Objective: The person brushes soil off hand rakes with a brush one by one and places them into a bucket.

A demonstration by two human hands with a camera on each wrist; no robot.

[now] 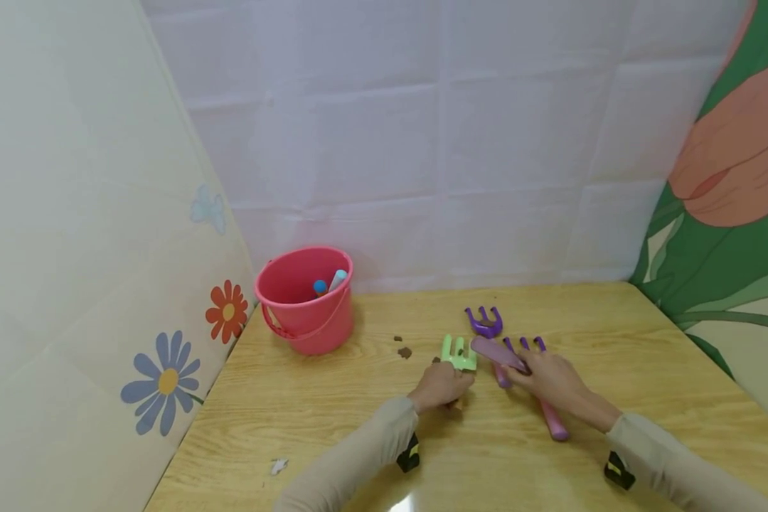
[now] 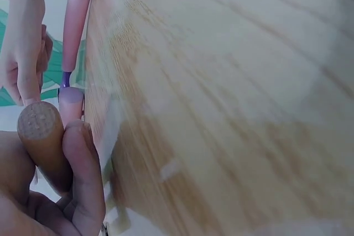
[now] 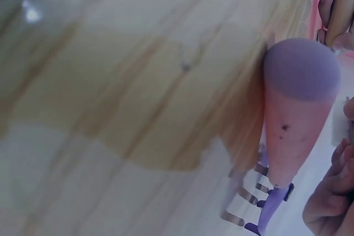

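My left hand [image 1: 441, 386] grips the wooden handle [image 2: 43, 136] of a small rake with a light green head [image 1: 462, 361], low over the table. Dark dirt clings near its prongs. In my right hand [image 1: 557, 384] is a mauve brush [image 1: 496, 352], its back upward and its end close to the green head. Pale bristles [image 3: 340, 122] show beside the fingers in the right wrist view. Two purple rakes lie near that hand: one head [image 1: 486, 324] farther back, and the other with a pink handle [image 1: 553, 423] under the right wrist.
A pink bucket [image 1: 320, 331] stands at the back left with blue-ended items inside. Brown crumbs [image 1: 404, 353] lie between it and the green rake. A white scrap [image 1: 279, 466] is at the front left. White cloth [image 1: 371, 142] rises behind the table.
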